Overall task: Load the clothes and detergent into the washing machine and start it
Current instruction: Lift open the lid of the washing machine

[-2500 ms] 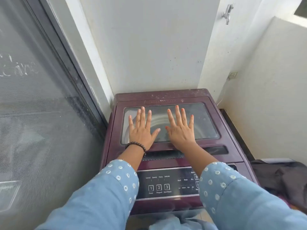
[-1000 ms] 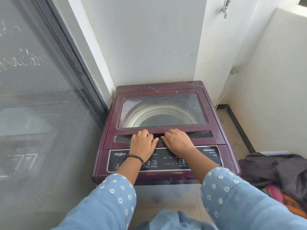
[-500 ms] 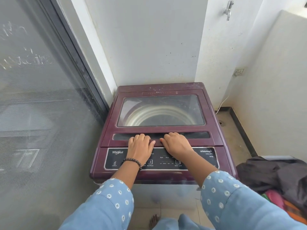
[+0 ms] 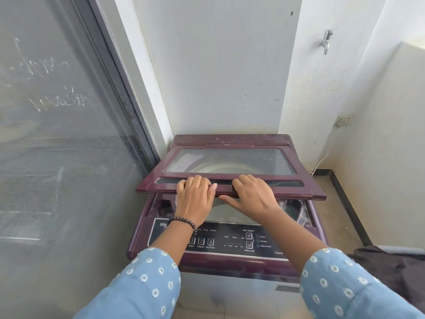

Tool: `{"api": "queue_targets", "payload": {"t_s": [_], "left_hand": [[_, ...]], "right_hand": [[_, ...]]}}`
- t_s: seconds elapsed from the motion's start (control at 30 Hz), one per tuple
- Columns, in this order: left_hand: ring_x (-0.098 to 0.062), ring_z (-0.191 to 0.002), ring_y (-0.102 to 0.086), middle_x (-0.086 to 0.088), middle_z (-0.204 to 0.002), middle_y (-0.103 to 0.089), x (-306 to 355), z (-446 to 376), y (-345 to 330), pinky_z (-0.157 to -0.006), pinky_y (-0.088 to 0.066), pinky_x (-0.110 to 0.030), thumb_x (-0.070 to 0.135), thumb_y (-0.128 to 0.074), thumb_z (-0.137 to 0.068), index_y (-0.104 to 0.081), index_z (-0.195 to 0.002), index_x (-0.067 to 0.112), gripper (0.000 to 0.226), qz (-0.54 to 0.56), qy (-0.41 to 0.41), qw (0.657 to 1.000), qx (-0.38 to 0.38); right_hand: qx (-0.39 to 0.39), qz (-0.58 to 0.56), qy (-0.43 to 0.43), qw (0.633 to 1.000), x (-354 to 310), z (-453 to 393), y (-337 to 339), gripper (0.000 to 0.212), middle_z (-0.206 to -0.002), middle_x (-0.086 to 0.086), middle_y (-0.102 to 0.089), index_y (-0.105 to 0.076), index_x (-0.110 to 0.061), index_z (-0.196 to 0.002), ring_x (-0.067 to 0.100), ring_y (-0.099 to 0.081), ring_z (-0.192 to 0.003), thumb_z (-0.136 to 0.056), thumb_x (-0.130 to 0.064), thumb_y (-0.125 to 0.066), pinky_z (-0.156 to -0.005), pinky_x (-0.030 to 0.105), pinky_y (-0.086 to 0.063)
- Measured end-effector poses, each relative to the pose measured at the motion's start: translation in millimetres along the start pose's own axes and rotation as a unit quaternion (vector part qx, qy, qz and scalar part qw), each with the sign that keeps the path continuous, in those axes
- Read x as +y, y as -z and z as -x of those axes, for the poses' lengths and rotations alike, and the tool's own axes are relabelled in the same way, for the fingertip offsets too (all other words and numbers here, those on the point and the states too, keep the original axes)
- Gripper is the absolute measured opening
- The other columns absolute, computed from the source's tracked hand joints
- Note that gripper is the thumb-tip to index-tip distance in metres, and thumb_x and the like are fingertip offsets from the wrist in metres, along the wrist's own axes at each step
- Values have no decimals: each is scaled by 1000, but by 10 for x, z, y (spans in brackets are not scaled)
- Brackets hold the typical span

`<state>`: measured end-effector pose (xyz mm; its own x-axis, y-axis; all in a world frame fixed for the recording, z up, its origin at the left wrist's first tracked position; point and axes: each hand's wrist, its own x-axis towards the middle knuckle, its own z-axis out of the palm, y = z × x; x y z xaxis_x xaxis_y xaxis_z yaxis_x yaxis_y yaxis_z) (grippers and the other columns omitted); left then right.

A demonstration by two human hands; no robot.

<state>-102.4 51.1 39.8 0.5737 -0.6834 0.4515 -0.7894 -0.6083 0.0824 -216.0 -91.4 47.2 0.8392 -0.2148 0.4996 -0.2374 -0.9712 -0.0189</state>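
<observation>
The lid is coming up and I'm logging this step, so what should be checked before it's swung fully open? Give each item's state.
1. Both hands hold the lid front edge: ok, left hand and right hand curl over it.
2. Lid raised off the washing machine: ok, partly lifted.
3. Room behind for the lid to swing: cannot tell, the wall stands close.
4. Drum free for loading: cannot tell, mostly hidden.
5. Clothes within reach: ok, a pile lies to the right.
6. Detergent at hand: cannot tell, none in view.

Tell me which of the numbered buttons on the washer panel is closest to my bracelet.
Button 1, the leftmost of the three, labelled Power; buttons 2 and 3 lie further right of the bracelet.
</observation>
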Motion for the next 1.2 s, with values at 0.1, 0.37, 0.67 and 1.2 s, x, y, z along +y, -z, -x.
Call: {"api": "queue_targets", "payload": {"t_s": [0.1, 0.37, 0.67, 1.2], "left_hand": [[-19, -73, -54, 6, -76, -58, -16, -81, 39, -80, -36, -38, 41, -22, -101, -59, -79, 20, 48, -15, -15, 999, 25], [-20, -91, -60, 4, -100, -64, -8, -389, 155, -92, -34, -42, 38, -27, -101, -63, -96, 21, 40, 2, -36, 993, 115], [-27, -148, -27, -8, -158, -34, 30, -953, 360, -116, -20, -58, 37, -21, -103, -46, -144, 21, 51, -27, -39, 990, 132], [-26, -151, -15, -9, -162, -22, 47, -1787, 522, -119, -13, -56, 37, -19, -102, -25, -154, 18, 56, -33, -19, 986, 161]], "right_hand": [[31, 30, 28, 999, 49, -78, 11, 56, -61, -2, -55, -55, -17, -65, 19, -56, -56, -88, -65, -37, -48, 28, -36], [113, 54, 47, 991, 171, -337, 142, 57, -61, -1, -54, -57, -17, -64, 19, -55, -55, -88, -65, -39, -46, 27, -30], [127, 103, 41, 986, 359, -823, 361, 72, -136, 9, -57, -58, -11, -131, 29, -48, -132, -92, -67, -37, -109, 47, -38], [148, 167, 0, 975, 662, -1539, 691, 70, -163, 9, -12, -22, -20, -154, 29, -6, -151, -98, -61, -25, -115, 65, -11]]}}
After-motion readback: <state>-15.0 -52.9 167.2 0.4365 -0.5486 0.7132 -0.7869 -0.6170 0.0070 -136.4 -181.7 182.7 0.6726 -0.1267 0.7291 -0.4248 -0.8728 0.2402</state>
